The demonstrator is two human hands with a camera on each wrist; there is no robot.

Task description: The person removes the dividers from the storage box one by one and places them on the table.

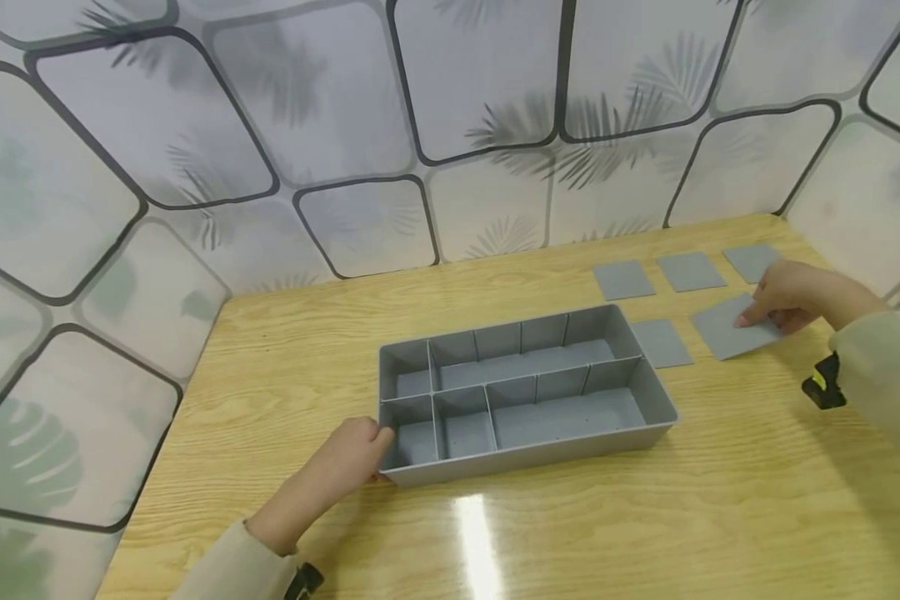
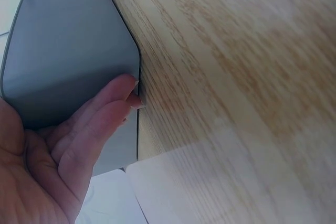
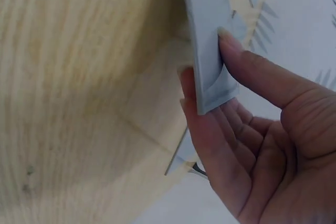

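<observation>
A grey divided storage box (image 1: 527, 467) stands on the wooden table, with thin partitions splitting it into compartments of different sizes. My left hand (image 1: 348, 450) grips its near left corner, thumb at the rim and fingers against the outer wall (image 2: 68, 35) in the left wrist view. Off to the box's right, my right hand (image 1: 791, 293) pinches a flat grey divider panel (image 1: 723, 329) by its right edge. In the right wrist view the thumb lies on one face of that panel (image 3: 207, 40), with the fingers behind it.
Several more grey panels lie flat at the back right: one panel (image 1: 662, 343) close beside the box, and a row with a left panel (image 1: 622, 280), a middle panel (image 1: 692, 272) and a right panel (image 1: 750, 260). A patterned wall covering (image 1: 487, 208) borders the table (image 1: 292, 358).
</observation>
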